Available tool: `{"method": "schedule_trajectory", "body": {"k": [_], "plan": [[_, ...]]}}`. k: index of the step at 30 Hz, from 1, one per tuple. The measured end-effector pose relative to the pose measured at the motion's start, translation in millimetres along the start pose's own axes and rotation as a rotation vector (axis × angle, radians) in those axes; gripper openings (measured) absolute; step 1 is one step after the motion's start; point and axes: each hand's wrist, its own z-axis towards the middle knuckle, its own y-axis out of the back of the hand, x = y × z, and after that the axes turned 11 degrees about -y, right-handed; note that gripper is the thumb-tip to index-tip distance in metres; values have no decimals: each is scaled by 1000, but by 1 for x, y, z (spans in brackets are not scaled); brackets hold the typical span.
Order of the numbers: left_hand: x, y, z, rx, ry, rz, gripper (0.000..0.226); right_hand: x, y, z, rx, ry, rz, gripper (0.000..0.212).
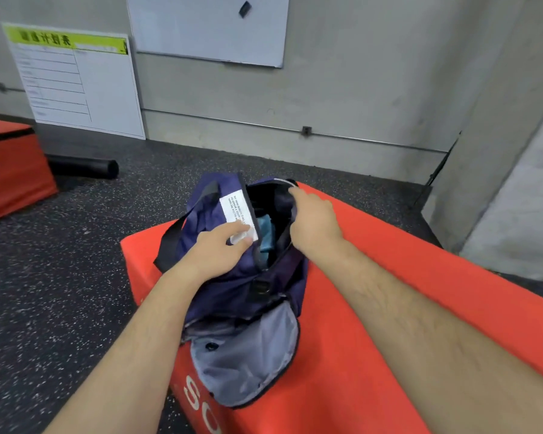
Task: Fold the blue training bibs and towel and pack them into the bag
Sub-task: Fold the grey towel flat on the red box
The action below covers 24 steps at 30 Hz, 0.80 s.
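A dark purple bag [232, 289] lies on a red padded box [389, 308], its main opening facing up and a grey inner flap hanging open at the near end. Blue fabric [265, 233] shows inside the opening. My left hand [220, 249] pinches the left edge of the opening at a white label [237, 211]. My right hand [314, 220] grips the right edge of the opening near its far end. Both hands hold the bag's mouth apart.
Another red padded box [13, 164] stands at the left, with a black foam roller [85, 166] beside it. A schedule board [76, 79] leans on the grey wall and a whiteboard [207, 26] hangs above. The floor is dark speckled rubber [60, 292]. A concrete pillar [514, 183] rises at right.
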Motion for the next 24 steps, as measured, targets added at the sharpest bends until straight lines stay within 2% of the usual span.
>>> {"method": "schedule_trajectory", "body": {"k": [3, 7, 9, 11, 12, 13, 15, 16, 18, 21, 22, 24], "plan": [[-19, -20, 0, 25, -16, -74, 52, -11, 33, 14, -95, 55, -1, 63], [-44, -51, -4, 92, -107, -142, 56, -28, 35, 7, 58, 67, 55, 79], [-52, -54, -2, 81, -132, -127, 50, -36, 12, -5, 193, 50, 67, 64], [-58, -52, -1, -70, -243, 12, 31, -42, -9, -21, 283, 5, 12, 39], [-61, -50, 0, -171, -317, 107, 25, -44, -16, -28, 321, -29, -22, 46], [-62, -47, 3, -256, -383, 206, 23, -45, -20, -36, 357, -59, -46, 61], [-66, -40, 17, -314, -507, 370, 29, -47, -25, -44, 396, -102, -115, 97], [-66, -36, 31, -263, -550, 453, 34, -46, -26, -45, 431, -142, -153, 112], [-63, -27, 61, -12, -515, 633, 45, -44, -29, -44, 508, -222, -180, 127], [-39, -26, 86, 328, -287, 764, 56, -42, -36, -43, 560, -225, -164, 121], [-29, -29, 85, 381, -230, 712, 56, -43, -38, -41, 573, -220, -159, 117], [-16, -41, 74, 351, -183, 571, 55, -50, -39, -37, 592, -197, -155, 109]]}}
